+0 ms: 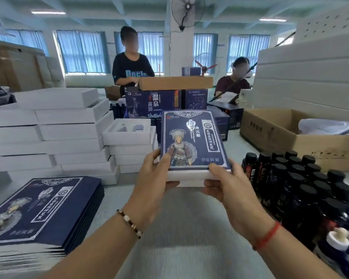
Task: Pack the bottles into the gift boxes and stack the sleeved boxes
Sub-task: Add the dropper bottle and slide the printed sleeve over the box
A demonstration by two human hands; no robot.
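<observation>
We have the sleeved gift box [193, 143] lifted clear of the bench [189, 228], held out in front of us between both hands: our left hand [149, 178] curls round its near left corner, thumb up along the sleeve's edge and fingers under the white base, and our right hand [228, 184] does the same at the near right corner, so each grip is clamped on the box. The dark blue printed sleeve looks glossy and probably slick, while the white inner box showing at the near end looks like stiff card; we judge the whole thing rigid, and fairly weighty if bottles are inside, which we cannot see. We would keep our fingers under the white base, since a hold on the sleeve alone might let the inner box slide out of the open end. Flat blue sleeves [38, 210] lie stacked at our left, empty white boxes [54, 133] are piled behind them, and dark capped bottles [302, 178] stand crowded at our right
</observation>
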